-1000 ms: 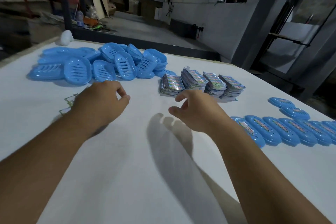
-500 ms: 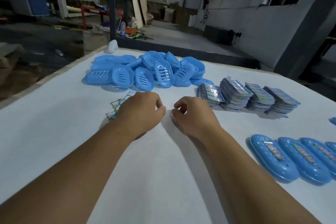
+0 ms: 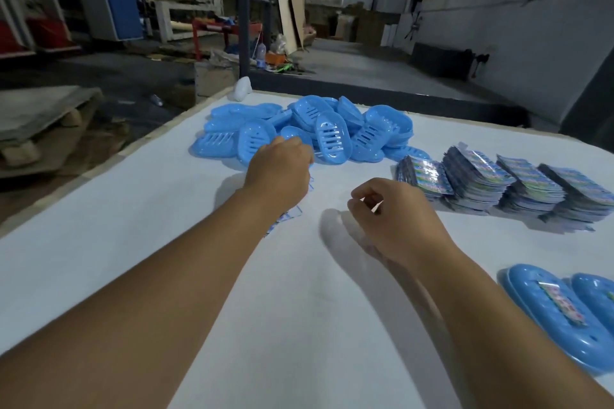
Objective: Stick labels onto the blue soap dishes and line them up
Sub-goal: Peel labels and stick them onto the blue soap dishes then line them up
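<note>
Blue soap dishes [image 3: 319,133] lie heaped beyond the label stacks [image 3: 498,189]; the left hand [image 3: 279,173] reaches their near edge, its grasp hidden. The right hand [image 3: 395,219] pinches something small, probably a label, which could curl and stick to the fingers.

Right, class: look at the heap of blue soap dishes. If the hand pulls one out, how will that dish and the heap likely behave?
The blue soap dishes look like thin moulded plastic with slots, so one probably lifts light and stays stiff. They lean loosely on each other, so pulling one out with the left hand may make neighbours slide or topple. The glossy surface on the white table suggests they push easily.
</note>
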A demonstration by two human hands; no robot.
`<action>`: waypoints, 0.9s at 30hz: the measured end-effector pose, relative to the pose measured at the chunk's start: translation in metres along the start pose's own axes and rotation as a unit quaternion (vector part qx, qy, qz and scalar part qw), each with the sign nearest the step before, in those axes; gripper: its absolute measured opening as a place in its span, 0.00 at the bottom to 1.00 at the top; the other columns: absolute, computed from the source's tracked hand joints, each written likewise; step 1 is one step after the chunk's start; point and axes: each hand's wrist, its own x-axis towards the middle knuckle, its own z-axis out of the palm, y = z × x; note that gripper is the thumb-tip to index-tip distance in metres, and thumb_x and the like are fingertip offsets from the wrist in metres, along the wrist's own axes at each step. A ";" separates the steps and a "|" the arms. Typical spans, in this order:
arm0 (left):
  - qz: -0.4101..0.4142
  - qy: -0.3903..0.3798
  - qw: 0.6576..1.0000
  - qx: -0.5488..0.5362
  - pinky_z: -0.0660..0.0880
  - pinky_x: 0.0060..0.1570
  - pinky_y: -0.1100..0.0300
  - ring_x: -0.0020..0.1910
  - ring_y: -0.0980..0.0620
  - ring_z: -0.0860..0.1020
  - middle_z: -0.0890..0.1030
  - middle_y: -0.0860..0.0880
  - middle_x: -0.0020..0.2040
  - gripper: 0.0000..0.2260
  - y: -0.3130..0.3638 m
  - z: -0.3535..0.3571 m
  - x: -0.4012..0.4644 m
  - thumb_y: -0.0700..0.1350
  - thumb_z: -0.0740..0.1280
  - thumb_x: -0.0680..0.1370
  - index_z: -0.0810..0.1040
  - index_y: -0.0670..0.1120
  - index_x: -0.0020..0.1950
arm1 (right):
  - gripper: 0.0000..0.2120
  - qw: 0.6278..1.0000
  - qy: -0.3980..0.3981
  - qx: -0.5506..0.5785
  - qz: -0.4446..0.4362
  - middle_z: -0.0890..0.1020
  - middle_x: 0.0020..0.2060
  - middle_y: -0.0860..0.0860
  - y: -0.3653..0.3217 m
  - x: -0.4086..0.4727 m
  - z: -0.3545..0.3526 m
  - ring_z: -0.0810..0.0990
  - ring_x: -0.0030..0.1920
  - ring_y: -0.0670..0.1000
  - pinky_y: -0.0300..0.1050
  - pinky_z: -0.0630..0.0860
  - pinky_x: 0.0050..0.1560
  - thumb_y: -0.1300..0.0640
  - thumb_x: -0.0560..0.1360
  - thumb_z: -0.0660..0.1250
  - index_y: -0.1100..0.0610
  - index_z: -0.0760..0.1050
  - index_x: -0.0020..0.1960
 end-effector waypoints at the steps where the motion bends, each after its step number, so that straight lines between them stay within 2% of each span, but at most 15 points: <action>1: 0.014 -0.012 1.000 0.020 0.71 0.59 0.52 0.61 0.46 0.74 0.79 0.49 0.60 0.13 0.000 0.002 0.005 0.42 0.64 0.81 0.79 0.49 0.64 | 0.03 1.000 0.001 0.006 0.000 0.81 0.38 0.38 0.001 0.000 0.000 0.79 0.40 0.42 0.44 0.75 0.43 0.47 0.77 0.68 0.44 0.80 0.49; 5: 0.025 -0.064 0.995 0.078 0.69 0.58 0.52 0.62 0.45 0.72 0.80 0.49 0.59 0.15 -0.003 0.006 0.016 0.41 0.63 0.80 0.77 0.49 0.65 | 0.04 1.000 0.006 0.020 -0.002 0.81 0.39 0.39 0.004 0.002 -0.003 0.79 0.40 0.41 0.41 0.73 0.40 0.47 0.77 0.69 0.44 0.81 0.51; 8: 0.013 -0.061 0.995 0.074 0.65 0.51 0.55 0.57 0.46 0.73 0.79 0.50 0.50 0.10 -0.004 0.008 0.018 0.40 0.63 0.80 0.79 0.49 0.58 | 0.04 1.000 0.015 0.027 -0.003 0.80 0.38 0.38 0.005 0.002 -0.004 0.78 0.39 0.39 0.35 0.70 0.38 0.47 0.77 0.69 0.43 0.81 0.51; 10: 0.010 -0.058 0.995 0.081 0.63 0.49 0.56 0.52 0.48 0.72 0.75 0.51 0.45 0.09 -0.004 0.009 0.018 0.39 0.64 0.79 0.80 0.49 0.55 | 0.03 0.999 0.016 0.030 -0.007 0.80 0.37 0.38 0.004 0.002 -0.005 0.78 0.39 0.39 0.34 0.69 0.38 0.47 0.77 0.69 0.43 0.80 0.50; 12: 0.011 -0.055 0.995 0.085 0.63 0.48 0.56 0.49 0.49 0.69 0.77 0.51 0.46 0.08 -0.005 0.009 0.019 0.39 0.64 0.80 0.80 0.49 0.55 | 0.02 0.999 0.015 0.031 -0.010 0.80 0.37 0.38 0.003 0.002 -0.006 0.78 0.39 0.38 0.35 0.70 0.38 0.47 0.77 0.69 0.42 0.80 0.49; 14: 0.005 -0.037 0.997 0.067 0.65 0.48 0.56 0.51 0.48 0.72 0.79 0.49 0.51 0.07 -0.006 0.008 0.019 0.40 0.64 0.80 0.80 0.48 0.55 | 0.02 0.999 0.015 0.031 -0.009 0.80 0.37 0.38 0.002 0.002 -0.006 0.78 0.39 0.38 0.35 0.69 0.38 0.47 0.77 0.69 0.41 0.80 0.49; 16: -0.022 -0.002 1.000 0.008 0.70 0.50 0.54 0.54 0.45 0.74 0.79 0.47 0.53 0.07 -0.006 0.002 0.018 0.40 0.63 0.81 0.79 0.46 0.56 | 0.02 0.999 0.016 0.032 -0.008 0.80 0.37 0.38 0.002 0.001 -0.007 0.78 0.39 0.38 0.35 0.69 0.37 0.47 0.77 0.69 0.41 0.80 0.49; 18: -0.064 0.038 0.994 -0.085 0.72 0.50 0.54 0.52 0.47 0.74 0.79 0.47 0.54 0.07 -0.004 -0.009 0.016 0.40 0.62 0.83 0.78 0.45 0.57 | 0.03 0.999 0.018 0.031 -0.007 0.80 0.38 0.37 0.001 0.001 -0.008 0.78 0.39 0.38 0.33 0.69 0.38 0.48 0.78 0.68 0.42 0.81 0.50; 22: -0.113 0.087 0.963 -0.230 0.66 0.47 0.59 0.49 0.53 0.71 0.75 0.52 0.51 0.08 0.009 -0.030 0.005 0.44 0.59 0.85 0.77 0.45 0.58 | 0.10 0.999 0.022 0.035 -0.002 0.80 0.42 0.37 0.000 0.000 -0.011 0.78 0.39 0.38 0.32 0.69 0.40 0.48 0.79 0.68 0.45 0.80 0.59; 25: -0.165 0.054 0.917 -0.358 0.74 0.49 0.57 0.51 0.51 0.78 0.79 0.53 0.48 0.08 0.020 -0.039 -0.009 0.45 0.59 0.85 0.78 0.47 0.55 | 0.20 0.998 0.036 0.045 -0.022 0.78 0.53 0.38 -0.003 -0.002 -0.013 0.77 0.46 0.38 0.30 0.67 0.44 0.47 0.76 0.71 0.44 0.74 0.67; 27: -0.211 0.008 0.855 -0.475 0.82 0.50 0.52 0.51 0.47 0.82 0.82 0.51 0.48 0.10 0.026 -0.039 -0.018 0.44 0.59 0.85 0.80 0.47 0.51 | 0.30 0.997 0.035 0.039 -0.052 0.74 0.62 0.40 -0.004 -0.004 -0.014 0.76 0.56 0.41 0.35 0.69 0.53 0.45 0.74 0.75 0.44 0.69 0.73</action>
